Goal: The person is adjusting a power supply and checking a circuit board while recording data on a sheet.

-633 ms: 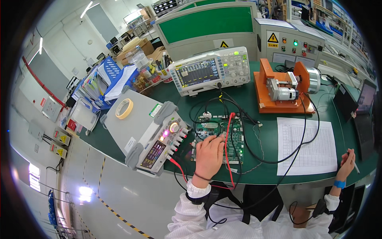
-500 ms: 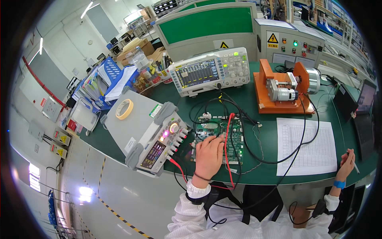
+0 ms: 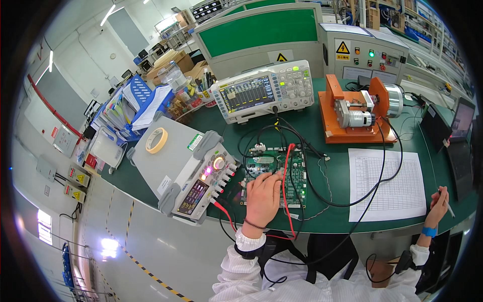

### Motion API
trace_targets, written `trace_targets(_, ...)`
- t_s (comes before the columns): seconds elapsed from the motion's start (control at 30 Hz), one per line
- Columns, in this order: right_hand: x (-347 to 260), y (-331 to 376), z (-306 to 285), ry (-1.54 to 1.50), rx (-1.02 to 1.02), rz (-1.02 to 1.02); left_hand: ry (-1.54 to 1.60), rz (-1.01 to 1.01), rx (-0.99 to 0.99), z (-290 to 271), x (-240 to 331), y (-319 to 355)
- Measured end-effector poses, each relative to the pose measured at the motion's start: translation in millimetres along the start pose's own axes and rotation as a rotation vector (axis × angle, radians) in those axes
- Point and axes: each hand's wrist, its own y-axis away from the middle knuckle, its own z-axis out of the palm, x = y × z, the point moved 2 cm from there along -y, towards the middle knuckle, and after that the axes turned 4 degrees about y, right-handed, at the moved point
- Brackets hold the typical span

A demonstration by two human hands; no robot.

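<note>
A green circuit board (image 3: 298, 189) lies on the bench in front of me. My left hand (image 3: 262, 200) rests over its left half, fingers stretched across the components and thumb apart; nothing shows in its grasp, though its underside is hidden. A red test lead (image 3: 286, 189) crosses the board just right of the fingertips. Black cables (image 3: 245, 153) loop over the board's upper edge. At the bench's right edge, my right hand (image 3: 436, 209) is closed around a slim white pen (image 3: 451, 210). Left of that hand lies a printed table sheet (image 3: 385, 189).
An oscilloscope (image 3: 297, 103) with traces on screen stands behind the board. Left of it is a lit power supply (image 3: 173, 161) with a tape roll (image 3: 156, 140) on top. An orange motor stand (image 3: 352, 135) sits back right, near a laptop (image 3: 460, 156). Folders (image 3: 113, 113) fill the left corner.
My left hand keeps its place on the board, with a slight shift of the fingers. The right hand still holds the pen. The whole view has moved slightly.
</note>
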Motion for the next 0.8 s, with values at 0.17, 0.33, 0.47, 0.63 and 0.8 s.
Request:
trace_targets(0.17, -1.3, 1.0, 0.7, -0.002, -0.001, -0.011, -0.003, 0.004, 0.002, 1.0, -1.6, 0.8)
trace_targets(0.33, -1.1, 1.1, 0.8, -0.028, -0.009, -0.002, -0.005, 0.003, 0.006, 0.4, -0.9, 0.3)
trace_targets(0.47, -1.8, 1.4, 1.3, -0.020, 0.006, 0.003, 0.000, 0.000, -0.001, 0.2, -0.7, 0.2)
trace_targets(0.63, -3.7, 2.3, 1.8, -0.013, 0.006, 0.005, 0.004, 0.005, 0.001, 0.0, -0.6, 0.5)
trace_targets(0.8, -2.6, 1.8, 1.9, 0.002, 0.010, 0.006, -0.004, 0.001, -0.003, -0.1, 0.1, 0.4)
